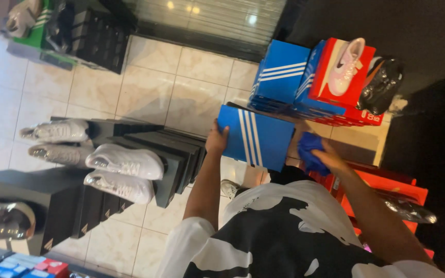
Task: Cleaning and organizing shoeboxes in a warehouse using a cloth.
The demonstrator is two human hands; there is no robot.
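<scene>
Shop floor of glossy cream tiles (150, 82), camera view rolled sideways. Dark glass front at 12 o'clock.

Far left, 9 o'clock: stack of dark grey cardboard shoeboxes (145, 149) with four white mesh sneakers (124, 161) displayed on it, in two pairs. Silver shiny shoe (1, 219) at 8 o'clock, partly cut by the frame edge. Small red and blue boxes (32, 268) at 7 o'clock. Green box with a pale sneaker (24, 18) at 11 o'clock, next to black crates.

Centre: left hand (216, 140) grips the left edge of a blue cardboard shoebox with three white stripes (256, 136), fingers wrapped over the edge, thumb side under. Box is held off the floor, tilted, just in front of the person's chest, at about 12 o'clock from the black-and-white patterned shirt (279, 231).

Right of the box: right hand (328, 157) is clenched on a crumpled blue cloth (310, 149), pressed against the box's right end. Cloth touches the box.

At 1 o'clock: pile of blue striped shoeboxes (279, 74) plus a red shoebox (343, 82) with a pink sneaker (347, 67) lying on it, and a black shoe (382, 85) just beside. At 4 o'clock: orange-red shoeboxes (387, 188) behind the right forearm, dark shoe on top.
</scene>
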